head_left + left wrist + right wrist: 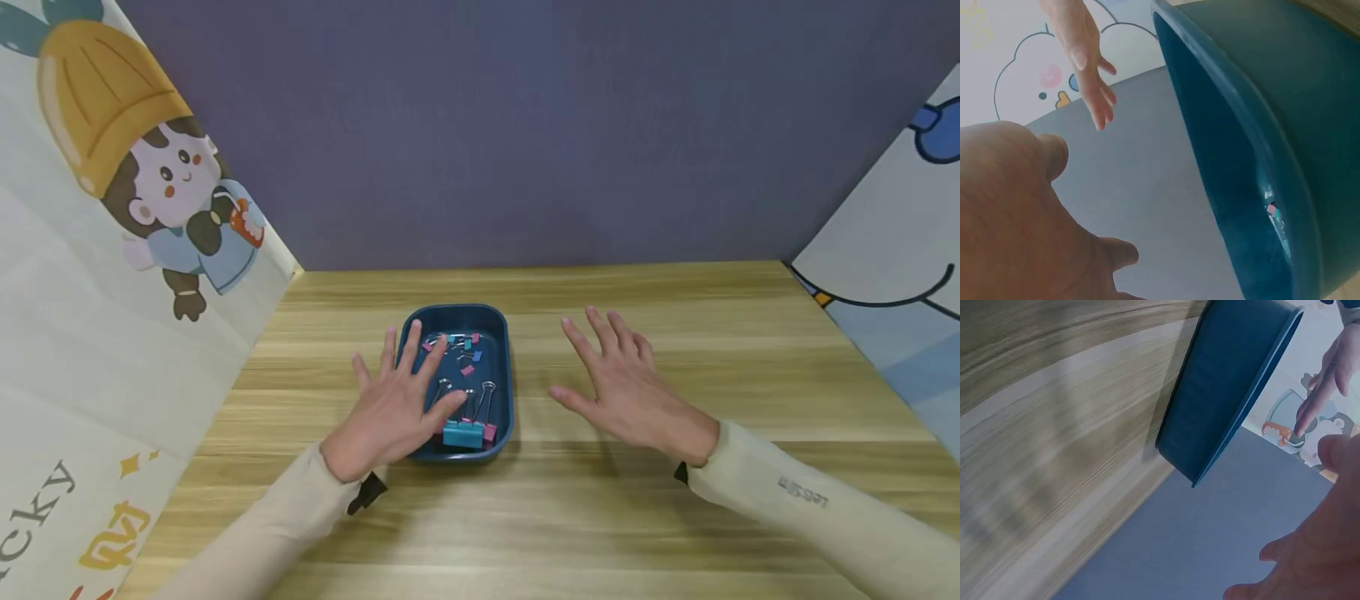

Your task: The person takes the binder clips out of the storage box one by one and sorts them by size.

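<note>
Blue, probably plastic, the tray (495, 371) with clips (462, 434) stood on the table (600, 533) near the left hand (392, 410), which was spread wide like the right hand (628, 392), and this tray seemed light, stiff and somewhat slippery, best held by its long rims (512, 387).

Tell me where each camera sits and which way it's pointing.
Head: worn on the head, facing forward and down at the blue tray and table; left hand, right hand and sleeves show.
Left wrist: on that wrist, facing the tray's rim and inside; both hands show.
Right wrist: on that wrist, facing the tray's outer wall and table; both hands show.
Shared: both wrist views catch tray and back panel.
</note>
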A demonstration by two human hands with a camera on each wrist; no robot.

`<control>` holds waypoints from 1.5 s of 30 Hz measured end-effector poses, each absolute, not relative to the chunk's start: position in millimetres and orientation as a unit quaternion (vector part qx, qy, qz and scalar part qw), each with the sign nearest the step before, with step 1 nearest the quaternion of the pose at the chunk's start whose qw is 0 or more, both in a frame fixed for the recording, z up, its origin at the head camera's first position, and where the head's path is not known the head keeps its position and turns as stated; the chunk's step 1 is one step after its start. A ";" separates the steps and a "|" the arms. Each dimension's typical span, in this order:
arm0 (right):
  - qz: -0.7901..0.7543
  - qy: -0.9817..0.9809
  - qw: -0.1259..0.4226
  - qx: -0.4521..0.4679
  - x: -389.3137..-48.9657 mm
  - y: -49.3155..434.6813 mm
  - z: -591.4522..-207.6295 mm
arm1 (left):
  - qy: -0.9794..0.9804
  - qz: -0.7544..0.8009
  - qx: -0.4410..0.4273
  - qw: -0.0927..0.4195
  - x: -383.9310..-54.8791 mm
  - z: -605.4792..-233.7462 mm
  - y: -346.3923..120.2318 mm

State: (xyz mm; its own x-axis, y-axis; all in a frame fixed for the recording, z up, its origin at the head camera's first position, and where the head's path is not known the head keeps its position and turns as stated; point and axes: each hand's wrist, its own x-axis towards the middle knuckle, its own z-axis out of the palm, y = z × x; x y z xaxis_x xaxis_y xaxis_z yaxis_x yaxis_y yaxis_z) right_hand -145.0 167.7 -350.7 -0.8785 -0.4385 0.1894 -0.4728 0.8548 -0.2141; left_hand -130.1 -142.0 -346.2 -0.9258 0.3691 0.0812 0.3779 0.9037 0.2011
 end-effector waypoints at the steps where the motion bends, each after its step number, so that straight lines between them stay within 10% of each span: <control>1: 0.129 -0.961 0.065 0.237 -146.1 166.6 -351.0 | -0.976 -0.106 -0.191 0.020 -130.5 -346.6 -142.3; 45: 0.241 -0.886 -0.111 0.380 -188.5 68.1 -352.0 | -0.967 -0.219 -0.126 0.018 -177.3 -364.8 -186.2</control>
